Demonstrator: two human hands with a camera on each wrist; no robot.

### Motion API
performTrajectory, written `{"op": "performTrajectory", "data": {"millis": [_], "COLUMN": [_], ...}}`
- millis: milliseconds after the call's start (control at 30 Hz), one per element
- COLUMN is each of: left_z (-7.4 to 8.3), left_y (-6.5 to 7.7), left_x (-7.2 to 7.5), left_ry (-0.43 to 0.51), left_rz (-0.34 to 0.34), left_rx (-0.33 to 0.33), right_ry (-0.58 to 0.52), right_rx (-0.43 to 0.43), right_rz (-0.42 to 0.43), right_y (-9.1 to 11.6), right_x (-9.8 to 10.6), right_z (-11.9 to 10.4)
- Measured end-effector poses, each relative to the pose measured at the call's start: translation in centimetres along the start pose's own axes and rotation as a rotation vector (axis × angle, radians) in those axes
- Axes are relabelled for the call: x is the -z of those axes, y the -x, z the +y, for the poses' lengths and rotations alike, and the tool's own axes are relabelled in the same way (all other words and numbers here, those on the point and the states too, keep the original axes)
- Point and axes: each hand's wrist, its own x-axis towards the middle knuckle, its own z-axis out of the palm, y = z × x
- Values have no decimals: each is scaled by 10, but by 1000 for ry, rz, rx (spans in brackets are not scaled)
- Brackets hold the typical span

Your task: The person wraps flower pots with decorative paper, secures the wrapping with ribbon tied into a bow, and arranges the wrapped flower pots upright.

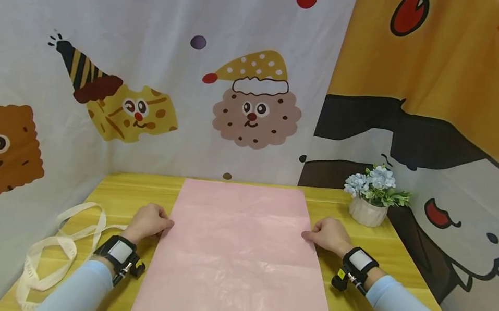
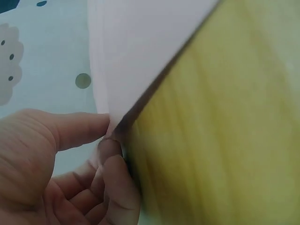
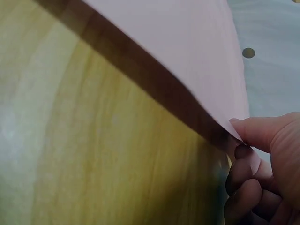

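A large sheet of pink paper (image 1: 236, 253) lies over the middle of the table, lightly creased and a little shiny. My left hand (image 1: 149, 222) pinches its left edge between thumb and fingers. On the opposite side my right hand (image 1: 330, 235) pinches the right edge in the same way. In the left wrist view the thumb presses on top of the paper (image 2: 140, 51), with curled fingers beneath. The right wrist view shows the paper's edge (image 3: 187, 61) raised off the wood near the fingers, casting a shadow.
A cream ribbon (image 1: 65, 244) lies in loose loops on the wooden table (image 1: 131, 190), left of the left hand. At the back right stands a white pot (image 1: 367, 213) with blue artificial flowers (image 1: 376, 180). Printed cloth (image 1: 163, 18) hangs behind the table.
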Motion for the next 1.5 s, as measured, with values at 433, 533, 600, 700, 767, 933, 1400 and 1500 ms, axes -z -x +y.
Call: {"op": "performTrajectory", "data": {"millis": [433,533,600,700,767,933,1400,1500], "left_z": [3,4,5,10,13,20,25,25], "left_y": [4,5,5,5,5,6,1,0], "left_x": [-2,-2,-2,-1,0,0,-4,-5], "left_ry": [-60,-84,-98,-108,-105,-107,-166,-170], "left_rz": [48,55,52,37,32,35,23,26], "left_rx": [-21,-37,-52,-54,-61,-78,-98,-110], "right_ry": [21,11,7,15,14,4,-65,-115], "right_rx": [-23,-37,-48,-56,-59,-60,-259,-309], "right_rz": [2,19,46,98,139,243,477,529], "right_y": [3,5,6,7,8,11,26,26], "right_x": [-2,-1,2,6,9,19,52,57], "right_z": [-6,-8,-9,-7,-3,13,45,51]}}
